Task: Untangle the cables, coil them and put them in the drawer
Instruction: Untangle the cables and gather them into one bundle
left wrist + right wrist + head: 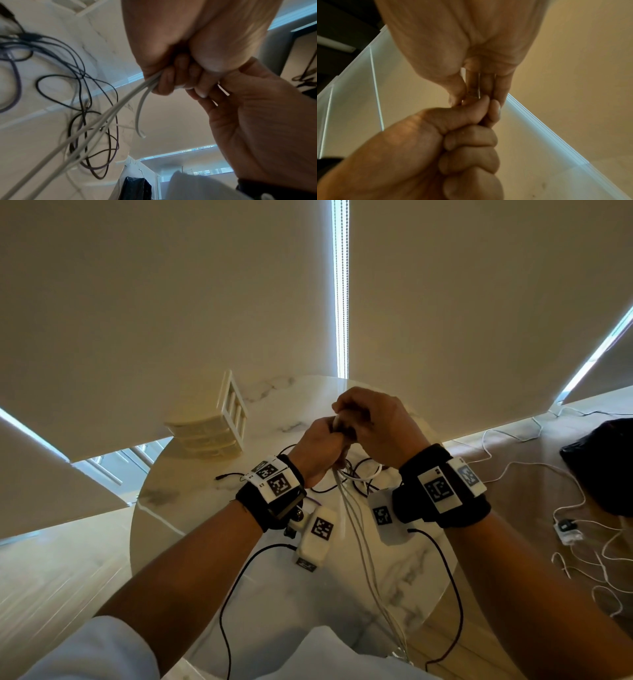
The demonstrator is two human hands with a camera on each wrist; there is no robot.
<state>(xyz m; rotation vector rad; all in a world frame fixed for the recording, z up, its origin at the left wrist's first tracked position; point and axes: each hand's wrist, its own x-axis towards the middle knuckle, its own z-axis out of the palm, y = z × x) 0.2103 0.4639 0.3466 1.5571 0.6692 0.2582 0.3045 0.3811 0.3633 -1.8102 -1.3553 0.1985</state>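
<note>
Both hands are raised together over the round marble table (pixel 191 508). My left hand (pixel 337 440) is a fist gripping a bundle of grey-white cable (pixel 359 539), whose strands hang from it toward my body. In the left wrist view the same cable (pixel 109 119) runs out of the left hand (pixel 171 79), with one short end curling free. My right hand (pixel 346 414) pinches the cable just above the left fist, thumb against fingers (pixel 496 94). A tangle of dark cables (pixel 363 470) lies on the table under the hands. The cream drawer unit (pixel 215 429) stands at the back left.
Black leads (pixel 236 587) from the wrist cameras hang over the near table edge. White cables (pixel 582 508) and a small adapter lie on the floor at the right, near a black bag (pixel 603 463). Roller blinds (pixel 171 302) hang close behind the table.
</note>
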